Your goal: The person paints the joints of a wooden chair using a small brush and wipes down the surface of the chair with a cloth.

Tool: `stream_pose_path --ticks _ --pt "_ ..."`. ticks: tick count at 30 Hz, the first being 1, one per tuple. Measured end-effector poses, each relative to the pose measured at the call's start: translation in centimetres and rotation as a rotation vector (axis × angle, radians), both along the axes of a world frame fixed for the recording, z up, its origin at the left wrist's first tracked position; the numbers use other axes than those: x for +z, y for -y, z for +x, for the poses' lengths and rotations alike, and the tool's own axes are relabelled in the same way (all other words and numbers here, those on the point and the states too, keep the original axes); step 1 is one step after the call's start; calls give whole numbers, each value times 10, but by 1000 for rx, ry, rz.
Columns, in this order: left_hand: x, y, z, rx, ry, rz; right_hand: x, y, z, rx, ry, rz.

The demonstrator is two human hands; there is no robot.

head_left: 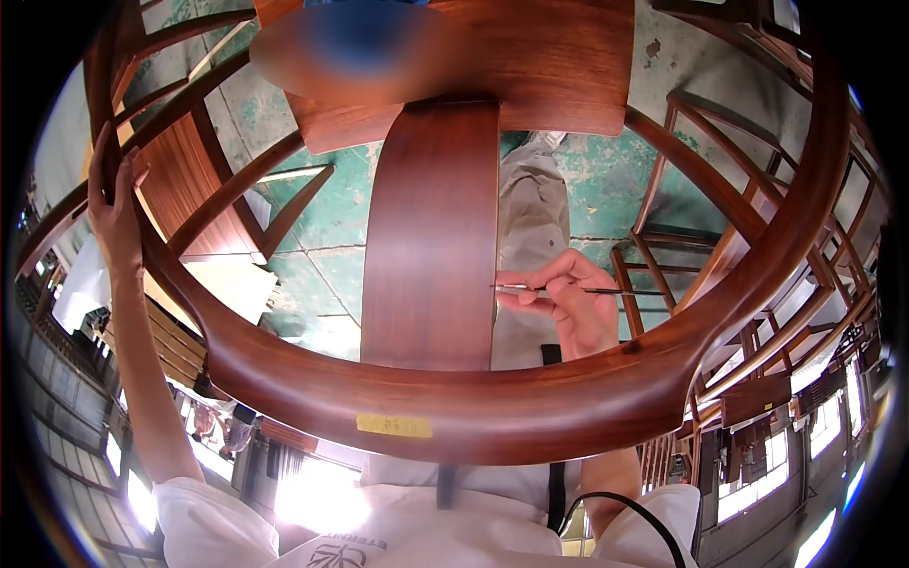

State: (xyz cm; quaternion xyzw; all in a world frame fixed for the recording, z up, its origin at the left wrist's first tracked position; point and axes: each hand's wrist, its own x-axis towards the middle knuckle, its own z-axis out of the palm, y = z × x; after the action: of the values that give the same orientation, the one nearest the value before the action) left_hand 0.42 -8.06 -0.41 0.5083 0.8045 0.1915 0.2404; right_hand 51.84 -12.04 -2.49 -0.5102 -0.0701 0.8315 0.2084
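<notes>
A curved, glossy red-brown wooden chair frame [454,402] surrounds the middle of the head view, its broad back splat [431,237] running up to the seat [559,66]. At the far left, my left hand [115,213] holds the chair's arm, fingers lying along the wood and thumb on the inner side. My right hand [578,303] is inside the frame, pinching a thin paintbrush [606,291] with a dark handle. Its fine tip touches the right edge of the splat. A yellow label [394,425] is stuck on the curved top rail.
Wooden chair frames stand at the right [720,142], and a wooden panel [189,180] lies at the left. Beneath is a worn green floor [322,208]. A blurred blue object [365,33] covers part of the seat. A black cable [644,516] hangs near my right arm.
</notes>
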Motion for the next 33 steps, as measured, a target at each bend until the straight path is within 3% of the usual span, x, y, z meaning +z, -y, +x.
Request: stream_pose_path --ticks 33 --pt "0 0 2 -1 89 22 6 6 -1 0 44 93"
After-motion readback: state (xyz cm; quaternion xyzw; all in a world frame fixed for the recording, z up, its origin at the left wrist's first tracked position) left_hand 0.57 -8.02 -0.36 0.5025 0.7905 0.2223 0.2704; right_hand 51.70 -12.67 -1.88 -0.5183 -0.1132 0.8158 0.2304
